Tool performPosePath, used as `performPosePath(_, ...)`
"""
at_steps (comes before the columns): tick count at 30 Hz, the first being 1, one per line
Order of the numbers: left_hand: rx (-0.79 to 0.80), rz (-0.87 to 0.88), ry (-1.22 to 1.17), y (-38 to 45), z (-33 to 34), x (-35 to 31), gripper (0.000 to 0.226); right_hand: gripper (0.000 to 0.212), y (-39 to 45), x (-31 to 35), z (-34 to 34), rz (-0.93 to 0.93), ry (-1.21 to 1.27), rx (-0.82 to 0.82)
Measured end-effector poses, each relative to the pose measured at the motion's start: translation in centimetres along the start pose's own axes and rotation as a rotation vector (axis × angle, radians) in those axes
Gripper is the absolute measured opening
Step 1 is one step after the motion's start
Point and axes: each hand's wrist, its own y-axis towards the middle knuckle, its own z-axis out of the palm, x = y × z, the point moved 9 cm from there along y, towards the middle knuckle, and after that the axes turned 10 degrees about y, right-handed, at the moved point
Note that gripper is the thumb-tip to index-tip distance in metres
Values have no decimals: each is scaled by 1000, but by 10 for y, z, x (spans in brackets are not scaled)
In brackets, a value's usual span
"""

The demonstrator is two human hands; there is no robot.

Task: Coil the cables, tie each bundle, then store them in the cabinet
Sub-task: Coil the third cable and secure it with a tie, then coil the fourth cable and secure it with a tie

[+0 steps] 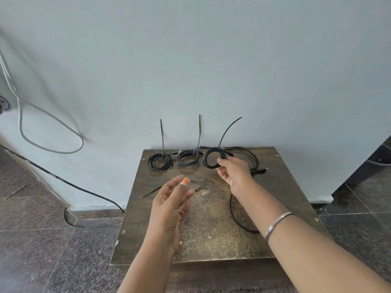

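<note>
The person's two forearms came in nearest the camera, the right one wearing a single metal bangle (278,225). Both reached over a dark wooden table (213,235) set against a pale wall (190,60).

Three black coiled cables were on the table's far edge. The left coil (160,162) and the middle coil (188,158) lay flat, each bound with one cable tie whose tail stood up against the wall. The third coil (213,157) was pinched at its rim by the right hand (232,169), thumb and fingers curled round the strands, its tie tail (228,130) curving upward. Behind that hand lay one loose cable (251,157), uncoiled, and another black cable strand (234,216) looped under the right forearm.

The left hand (171,201) hovered above the table's middle, fingers straight and slightly spread, holding nothing. One spare cable tie (152,190) lay on the table just beyond it.

No writing or brand could be read anywhere.
</note>
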Motion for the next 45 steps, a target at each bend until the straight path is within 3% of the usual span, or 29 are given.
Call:
performPosePath(5,22,-1,-3,-1,2,-2,43,7,18,21,-15,-136,-230,-91)
performPosePath(7,27,-4,-3,-1,2,-2,42,21,24,26,-17,-167,-312,-116)
performPosePath(10,32,-5,-4,-1,2,-2,43,14,28,27,-8,-161,-385,-93)
performPosePath(13,47,-10,7,-1,4,-2,46,26,30,31,-1,-207,-570,-88)
performPosePath(17,70,-12,29,-1,7,-1,43,36,21,40,0,-310,-933,-140)
performPosePath(21,76,-13,38,-1,7,-1,33,30,12,46,1,-372,-1003,-173)
performPosePath(26,86,-20,40,0,6,-1,31,38,10,44,-3,-289,-848,-141)
performPosePath(30,105,-31,50,0,8,-1,28,11,0,55,-14,-220,-694,-97)
performPosePath(34,149,-36,90,-7,17,1,24,11,-30,65,-24,-133,-509,22)
performPosePath(42,273,40,375,-23,42,5,17,10,-113,80,-62,-128,-141,69)
performPosePath(45,304,55,453,-26,50,9,15,9,-129,70,-76,-160,-194,54)
